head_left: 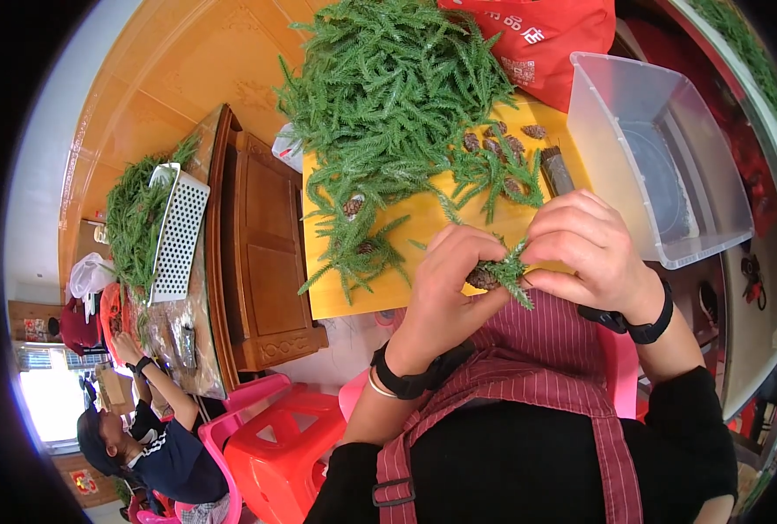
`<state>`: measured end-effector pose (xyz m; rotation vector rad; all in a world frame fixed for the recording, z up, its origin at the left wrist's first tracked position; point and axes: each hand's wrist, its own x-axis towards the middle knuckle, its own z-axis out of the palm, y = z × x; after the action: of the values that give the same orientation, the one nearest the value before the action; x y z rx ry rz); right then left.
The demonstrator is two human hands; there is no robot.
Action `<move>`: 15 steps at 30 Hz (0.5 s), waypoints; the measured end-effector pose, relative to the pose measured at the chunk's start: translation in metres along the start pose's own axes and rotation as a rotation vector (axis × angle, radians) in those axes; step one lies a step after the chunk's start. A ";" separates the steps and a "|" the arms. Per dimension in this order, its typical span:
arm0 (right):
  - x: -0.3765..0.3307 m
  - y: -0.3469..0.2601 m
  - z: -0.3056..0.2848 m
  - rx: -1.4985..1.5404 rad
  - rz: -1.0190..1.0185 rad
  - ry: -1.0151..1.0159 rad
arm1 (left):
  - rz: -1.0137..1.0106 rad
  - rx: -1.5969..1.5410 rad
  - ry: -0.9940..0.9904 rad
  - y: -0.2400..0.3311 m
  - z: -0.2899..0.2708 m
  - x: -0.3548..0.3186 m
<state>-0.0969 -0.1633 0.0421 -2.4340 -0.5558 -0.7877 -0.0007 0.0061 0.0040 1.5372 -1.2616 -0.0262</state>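
Observation:
Just in front of my apron, my left hand (445, 284) pinches a small brown pine cone (483, 279) with green artificial pine sprigs (514, 278) against it. My right hand (585, 249) is closed with thumb and fingertips at the other end of the sprigs; the fingers hide exactly what they grip. On the yellow table (332, 297) behind my hands lie sprig bunches with cones, one of them a cone (354, 205) at the left. Several loose pine cones (534, 132) lie farther back, next to a bundle of dark thin sticks or wires (557, 171).
A large heap of green pine sprigs (388, 87) covers the table's far side. Behind it stands a red bag (546, 44); at right, a clear plastic bin (615, 175). To the left are a red stool (279, 445), a white perforated basket (179, 236) and another person (170, 463) working.

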 end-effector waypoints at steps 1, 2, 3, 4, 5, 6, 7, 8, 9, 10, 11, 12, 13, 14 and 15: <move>0.000 0.000 0.000 -0.005 -0.003 0.011 | 0.001 0.027 0.001 0.001 0.000 0.000; -0.001 0.000 0.001 -0.010 -0.007 0.022 | 0.002 0.054 0.002 0.001 0.000 -0.001; -0.001 0.000 0.001 -0.012 -0.007 0.023 | 0.004 0.054 0.002 0.002 0.000 -0.001; -0.001 0.000 0.002 -0.018 -0.007 0.029 | -0.004 0.061 0.012 0.001 0.001 -0.002; -0.001 0.000 0.002 -0.025 -0.006 0.035 | -0.012 0.068 0.023 0.001 0.001 -0.002; -0.001 0.000 0.001 -0.024 -0.007 0.035 | -0.012 0.069 0.023 0.002 0.000 -0.003; 0.000 0.000 0.000 -0.023 -0.016 0.018 | -0.069 0.011 -0.010 0.003 0.000 -0.003; 0.000 0.000 -0.001 -0.023 -0.025 0.001 | -0.125 -0.048 -0.043 0.004 -0.001 -0.004; 0.001 0.000 -0.002 -0.023 -0.025 0.001 | -0.125 -0.048 -0.043 0.005 0.000 -0.006; 0.001 -0.001 -0.002 -0.030 -0.023 -0.007 | -0.197 -0.257 -0.043 0.006 0.000 -0.007; 0.001 -0.002 -0.003 -0.036 -0.021 -0.016 | -0.269 -0.467 -0.042 0.006 0.001 -0.008; 0.001 -0.003 -0.004 -0.037 -0.021 -0.015 | -0.269 -0.466 -0.043 0.005 0.000 -0.009; 0.000 -0.004 -0.004 -0.045 0.003 -0.040 | -0.275 -0.513 -0.050 0.003 -0.001 -0.009; -0.001 -0.005 -0.005 -0.052 0.028 -0.066 | -0.282 -0.560 -0.058 0.002 -0.002 -0.010; 0.000 -0.006 -0.005 -0.052 0.027 -0.065 | -0.281 -0.559 -0.058 0.000 -0.002 -0.011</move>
<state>-0.1023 -0.1620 0.0475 -2.5175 -0.5317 -0.7229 -0.0040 0.0153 -0.0007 1.2121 -0.9629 -0.5627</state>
